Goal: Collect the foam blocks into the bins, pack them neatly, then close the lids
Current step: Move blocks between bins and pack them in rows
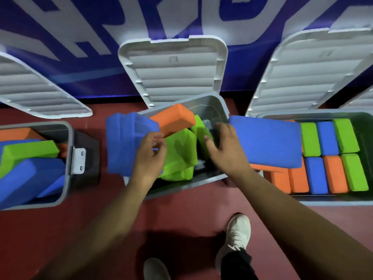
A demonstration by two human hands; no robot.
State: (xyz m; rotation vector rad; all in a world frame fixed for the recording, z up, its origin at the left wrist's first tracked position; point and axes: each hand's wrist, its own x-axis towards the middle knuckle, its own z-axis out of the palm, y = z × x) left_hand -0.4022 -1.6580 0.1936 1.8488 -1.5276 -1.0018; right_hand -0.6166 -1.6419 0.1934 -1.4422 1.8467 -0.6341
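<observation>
Three bins in a row on the floor [181, 219]: left bin [69, 158] at frame left, middle bin [181, 187] at centre, right bin [333, 203] at frame right. An open lid [173, 77] stands behind each, against the wall [80, 27]. Blocks [327, 174] lie in all three. One large block [266, 140] spans the gap between the middle and right bins.

A blue block [125, 142], orange block [171, 120] and lime-green block [179, 156] stand out against a grey bin [191, 185] and its white ribbed lid [171, 71]. The maroon floor [181, 209] meets a blue banner [60, 27] with white lettering at 12 o'clock, and a white shoe [238, 231] shows at 6 o'clock.
</observation>
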